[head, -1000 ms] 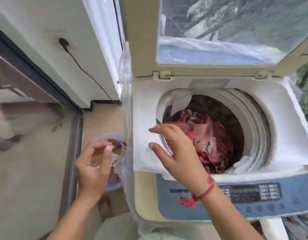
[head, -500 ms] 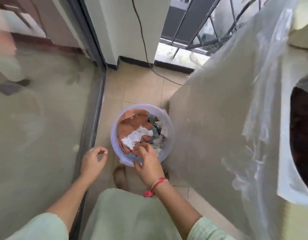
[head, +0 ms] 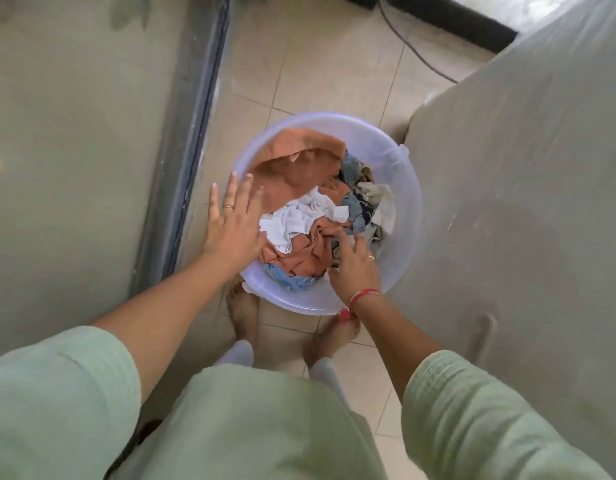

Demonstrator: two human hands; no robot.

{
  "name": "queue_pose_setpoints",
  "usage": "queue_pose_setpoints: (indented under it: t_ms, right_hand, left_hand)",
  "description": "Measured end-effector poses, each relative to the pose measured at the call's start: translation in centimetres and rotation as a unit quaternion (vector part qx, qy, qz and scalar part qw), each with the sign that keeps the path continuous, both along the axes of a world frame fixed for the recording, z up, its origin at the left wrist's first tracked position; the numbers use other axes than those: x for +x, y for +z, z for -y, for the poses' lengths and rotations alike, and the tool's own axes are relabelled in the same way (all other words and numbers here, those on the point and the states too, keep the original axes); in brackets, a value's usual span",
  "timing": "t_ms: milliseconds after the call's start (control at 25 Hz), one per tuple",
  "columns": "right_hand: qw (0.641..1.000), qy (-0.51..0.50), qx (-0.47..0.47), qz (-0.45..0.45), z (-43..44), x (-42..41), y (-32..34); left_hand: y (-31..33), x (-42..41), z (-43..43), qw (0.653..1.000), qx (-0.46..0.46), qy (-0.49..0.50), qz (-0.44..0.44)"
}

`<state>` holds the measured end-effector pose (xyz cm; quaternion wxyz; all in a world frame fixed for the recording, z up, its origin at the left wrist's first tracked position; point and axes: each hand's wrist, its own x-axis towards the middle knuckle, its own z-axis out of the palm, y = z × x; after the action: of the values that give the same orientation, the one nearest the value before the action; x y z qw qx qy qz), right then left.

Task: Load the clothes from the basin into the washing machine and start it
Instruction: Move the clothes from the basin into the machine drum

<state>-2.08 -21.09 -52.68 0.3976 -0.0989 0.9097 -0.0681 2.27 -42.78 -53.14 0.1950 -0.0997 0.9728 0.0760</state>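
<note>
Over the basin, the left hand lay spread flat and the right hand loosely open, apparently to gather clothes.

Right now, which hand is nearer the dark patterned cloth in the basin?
Right. The right hand is just beside the dark patterned cloth; the left hand is over the basin's opposite rim.
</note>
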Motion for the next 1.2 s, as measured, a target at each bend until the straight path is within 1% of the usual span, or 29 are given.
queue_pose_setpoints:
  t_ms: [80, 160, 240, 360, 400, 480, 560, 680, 760, 840, 920, 960, 1040, 1080, 1200]
  right_hand:
    - [0.994, -0.022, -0.077, -0.078, 1.7, -1.6, -1.1]
    - [0.976, -0.015, -0.146, -0.158, 4.4, -4.2, -1.9]
    - [0.966, -0.021, -0.17, -0.195, 7.4, -7.2, -2.7]
    - [0.959, -0.049, -0.165, -0.226, 10.1, -9.4, -4.3]
    - [0.959, -0.057, -0.159, -0.228, 10.4, -9.2, -4.6]
    - [0.963, -0.072, -0.159, -0.207, 10.3, -8.1, -5.2]
    - [0.957, -0.085, -0.188, -0.204, 9.2, -6.8, -5.4]
    - [0.92, -0.14, -0.276, -0.241, 6.8, -5.8, -3.6]
    - [0.906, -0.17, -0.313, -0.228, 5.4, -4.4, -1.0]
    - [0.906, -0.189, -0.322, -0.199, 4.4, -2.4, 1.6]
    - [0.91, -0.204, -0.318, -0.17, 3.4, -0.2, 3.5]
    - [0.911, -0.212, -0.316, -0.158, 3.1, 0.7, 4.2]
    - [0.914, -0.221, -0.309, -0.142, 2.9, 1.8, 5.3]
    - [0.916, -0.222, -0.305, -0.134, 3.1, 1.9, 5.8]
    - [0.925, -0.193, -0.306, -0.118, 4.4, 0.2, 6.4]
  left_hand:
    - [-1.6, -0.1, 0.6, 0.999, -0.007, 0.012, -0.037]
    - [-2.5, -0.1, 0.8, 0.996, 0.015, 0.023, -0.079]
    - [-2.5, -1.0, 1.0, 0.992, 0.031, 0.056, -0.112]
    - [-2.0, -3.9, 1.5, 0.984, 0.08, 0.104, -0.123]
    - [-1.9, -4.9, 1.7, 0.981, 0.095, 0.116, -0.127]
    - [-1.7, -6.7, 2.2, 0.975, 0.104, 0.15, -0.131]
    - [-1.7, -7.6, 2.3, 0.972, 0.094, 0.167, -0.134]
    - [-1.4, -6.7, 1.8, 0.975, 0.107, 0.14, -0.135]
    - [-0.4, -5.2, 1.3, 0.97, 0.134, 0.123, -0.162]
    - [1.5, -3.9, 0.7, 0.953, 0.197, 0.128, -0.193]
    - [4.2, -2.8, 0.1, 0.924, 0.275, 0.151, -0.22]
    - [5.5, -2.4, 0.0, 0.913, 0.292, 0.17, -0.227]
    - [7.4, -1.9, 0.2, 0.907, 0.286, 0.21, -0.228]
    - [8.0, -1.6, 0.6, 0.909, 0.271, 0.212, -0.236]
    - [9.6, -1.8, 1.1, 0.917, 0.251, 0.178, -0.253]
